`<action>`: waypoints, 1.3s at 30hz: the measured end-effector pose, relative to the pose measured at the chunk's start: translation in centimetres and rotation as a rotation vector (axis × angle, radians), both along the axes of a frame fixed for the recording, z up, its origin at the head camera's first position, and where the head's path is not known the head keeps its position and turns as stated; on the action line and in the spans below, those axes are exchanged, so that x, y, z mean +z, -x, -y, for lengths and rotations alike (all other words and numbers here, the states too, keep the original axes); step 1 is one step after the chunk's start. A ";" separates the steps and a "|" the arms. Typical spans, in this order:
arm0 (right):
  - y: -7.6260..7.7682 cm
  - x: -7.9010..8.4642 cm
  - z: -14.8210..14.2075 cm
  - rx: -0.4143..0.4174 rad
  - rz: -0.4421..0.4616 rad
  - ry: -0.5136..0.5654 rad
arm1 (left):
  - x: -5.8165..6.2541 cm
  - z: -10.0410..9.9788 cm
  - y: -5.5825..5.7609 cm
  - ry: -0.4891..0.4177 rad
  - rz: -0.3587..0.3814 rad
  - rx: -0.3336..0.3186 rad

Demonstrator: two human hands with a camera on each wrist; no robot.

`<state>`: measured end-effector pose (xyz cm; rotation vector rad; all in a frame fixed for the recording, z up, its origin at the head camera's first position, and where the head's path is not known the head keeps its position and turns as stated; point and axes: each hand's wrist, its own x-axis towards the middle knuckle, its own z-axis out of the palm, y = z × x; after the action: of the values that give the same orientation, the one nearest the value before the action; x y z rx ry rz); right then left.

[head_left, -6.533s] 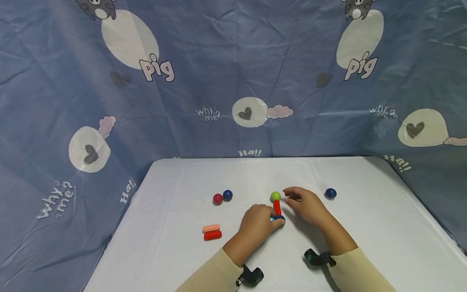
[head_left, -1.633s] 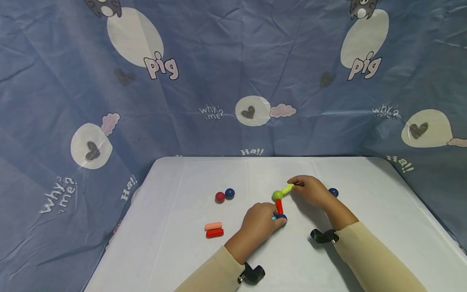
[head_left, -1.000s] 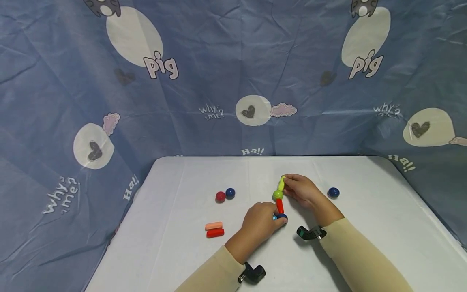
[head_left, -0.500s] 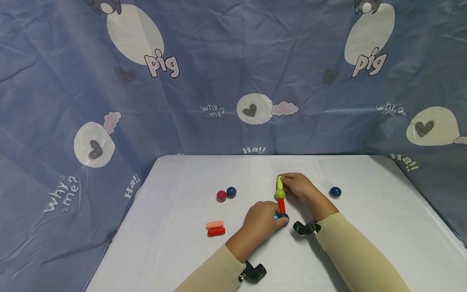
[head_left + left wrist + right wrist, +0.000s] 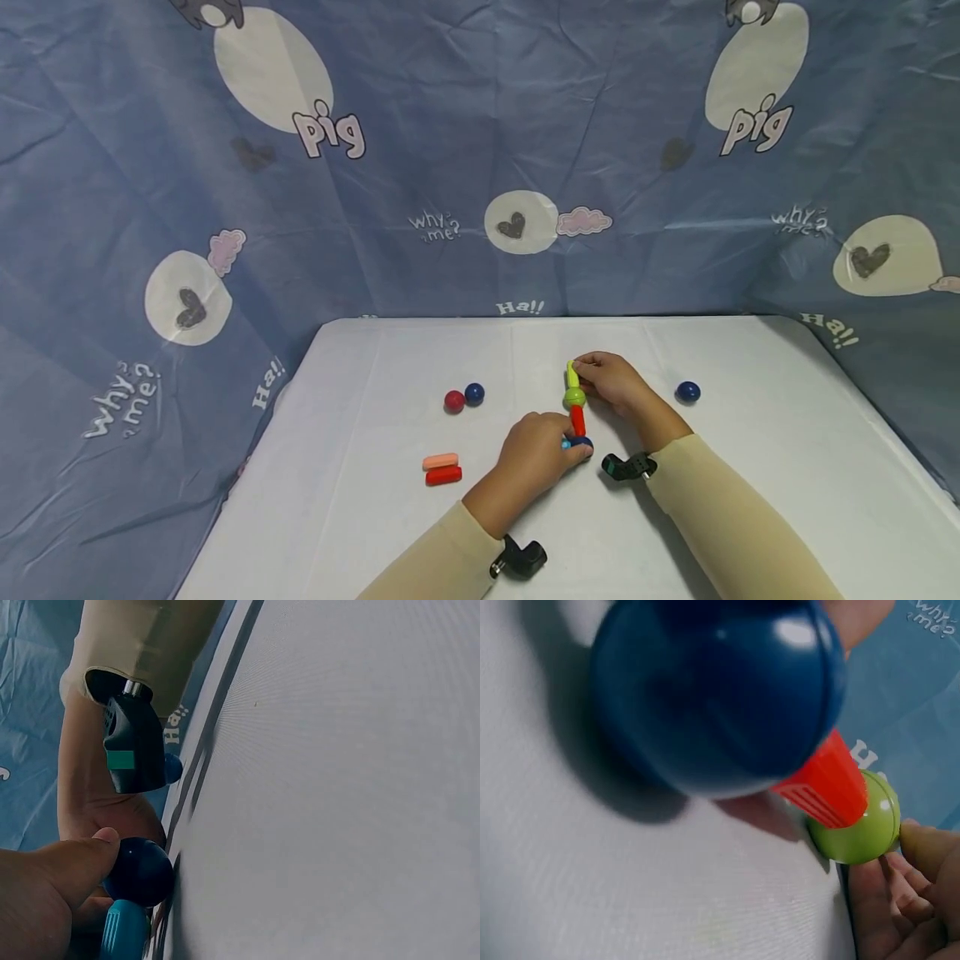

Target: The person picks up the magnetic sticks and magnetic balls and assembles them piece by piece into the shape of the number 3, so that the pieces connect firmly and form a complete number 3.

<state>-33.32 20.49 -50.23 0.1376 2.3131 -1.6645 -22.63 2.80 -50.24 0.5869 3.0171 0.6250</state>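
My left hand [image 5: 536, 446] grips a dark blue ball [image 5: 141, 871], and a light blue rod [image 5: 124, 930] shows against that ball. From the ball a red rod [image 5: 826, 784] runs away from me to a lime green ball [image 5: 862, 825]. On the far side of the green ball stands a yellow-green rod [image 5: 572, 374], pinched near its far end by my right hand [image 5: 617, 390]. These pieces form one line in the head view. In the right wrist view the yellow-green rod is hidden, with my fingers [image 5: 922, 847] close behind the green ball.
On the white table [image 5: 390, 533], a red ball [image 5: 454, 402] and a blue ball [image 5: 474, 394] lie side by side at left. Nearer me are an orange rod [image 5: 440, 461] and a red rod [image 5: 444, 476]. Another blue ball [image 5: 687, 392] lies at right. A printed blue cloth [image 5: 420, 125] hangs behind.
The yellow-green rod has swung from slanting right to pointing away from me, behind the green ball. My right hand moved left with it; my left hand has kept its hold.
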 end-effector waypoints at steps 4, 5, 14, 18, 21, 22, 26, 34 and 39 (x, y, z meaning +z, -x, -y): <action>0.1 -0.4 -0.1 -0.022 -0.014 0.009 | 0.0 0.0 0.2 -0.003 0.010 0.000; 0.1 -0.5 -0.2 -0.025 -0.016 0.012 | 0.0 0.0 0.2 -0.006 0.020 0.001; 0.1 -1.3 -0.1 -0.058 -0.045 0.028 | 1.0 0.2 1.2 -0.044 0.089 0.008; 0.1 -1.3 -0.1 -0.052 -0.048 0.038 | 1.4 -0.2 1.7 -0.011 0.075 0.004; 0.1 -1.4 -0.2 -0.045 -0.053 0.042 | 1.4 -0.8 2.0 0.011 0.080 -0.018; 0.0 -1.4 -0.3 -0.045 -0.054 0.041 | 1.4 -1.0 2.1 0.013 0.086 -0.023; 0.0 -1.5 -0.4 -0.050 -0.069 0.028 | 1.0 -1.5 2.5 0.024 0.097 -0.018; -0.3 -1.3 -0.3 -0.072 -0.086 0.020 | 0.7 -1.7 2.5 0.023 0.082 0.013; -0.9 -1.3 -0.1 -0.120 -0.097 0.013 | 0.8 -1.7 2.1 0.032 0.078 0.014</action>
<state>-32.42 20.55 -51.56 0.2010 2.4079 -1.7809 -24.77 4.48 -49.48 0.5284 2.9554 0.5846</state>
